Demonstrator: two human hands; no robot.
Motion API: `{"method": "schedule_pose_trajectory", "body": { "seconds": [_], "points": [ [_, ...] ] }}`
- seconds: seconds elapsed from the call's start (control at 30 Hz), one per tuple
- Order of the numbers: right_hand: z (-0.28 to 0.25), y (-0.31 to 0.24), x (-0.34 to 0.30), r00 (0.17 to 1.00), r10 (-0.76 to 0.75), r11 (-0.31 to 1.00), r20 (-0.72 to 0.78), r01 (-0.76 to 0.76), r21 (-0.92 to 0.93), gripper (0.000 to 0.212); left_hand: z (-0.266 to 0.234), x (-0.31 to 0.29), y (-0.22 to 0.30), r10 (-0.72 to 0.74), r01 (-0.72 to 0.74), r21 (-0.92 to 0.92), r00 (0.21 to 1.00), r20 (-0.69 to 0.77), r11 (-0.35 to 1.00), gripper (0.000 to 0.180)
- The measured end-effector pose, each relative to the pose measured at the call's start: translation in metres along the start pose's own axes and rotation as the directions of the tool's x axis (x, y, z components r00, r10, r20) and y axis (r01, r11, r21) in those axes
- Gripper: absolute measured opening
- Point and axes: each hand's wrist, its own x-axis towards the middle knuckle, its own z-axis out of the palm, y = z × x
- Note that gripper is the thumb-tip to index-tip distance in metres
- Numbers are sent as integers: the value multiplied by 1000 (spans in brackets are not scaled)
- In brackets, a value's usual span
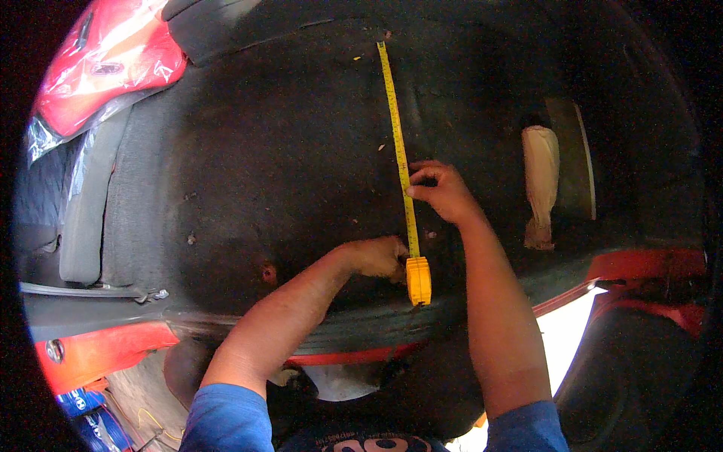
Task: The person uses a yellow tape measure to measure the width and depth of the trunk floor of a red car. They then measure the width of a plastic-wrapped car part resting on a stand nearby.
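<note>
A tape measure lies over the dark carpeted floor, its yellow blade [396, 113] drawn out straight toward the far side. The blade's far end rests by a small brownish spot on the carpet. At the near edge sits its yellow case [419, 281]. My left hand [376, 256] is curled at the left of the case, by the mouth where the blade comes out; its fingertips are partly hidden. Further along, my right hand [446, 194] pinches the right edge of the blade between thumb and fingers.
On the right lies a tan, wrapped long object [541, 181] beside a thin upright panel [576, 158]. A red, plastic-covered panel [113, 64] is at the far left. Red sills [109, 350] edge the near side. Blue boxes [94, 422] stand at lower left.
</note>
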Motion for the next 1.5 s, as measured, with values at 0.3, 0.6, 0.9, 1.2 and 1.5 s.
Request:
{"method": "schedule_pose_trajectory", "body": {
  "seconds": [0.3, 0.6, 0.9, 1.2, 1.5],
  "points": [
    [3, 4, -1, 999, -24, 999, -27, 25, 41, 26, 2, -2, 2, 34, -35, -53, 999, -22, 998, 31],
    [2, 6, 0, 999, -49, 998, -15, 49, 34, 25, 0, -6, 8, -36, 34, -68, 999, -29, 997, 33],
    [1, 2, -2, 1000, -18, 999, -22, 17, -44, 26, 1, 0, 0, -5, 5, -4, 1000, -6, 1000, 36],
    [5, 17, 3, 1000, 0, 1000, -7, 0, -12, 28, 4, 4, -10, -25, 24, -22, 999, -30, 999, 32],
    [5, 16, 3, 1000, 6, 1000, 6, -6, 9, 27, 6, 10, -16, 2, -1, -59, 1000, 9, 998, 35]
  ]
}}
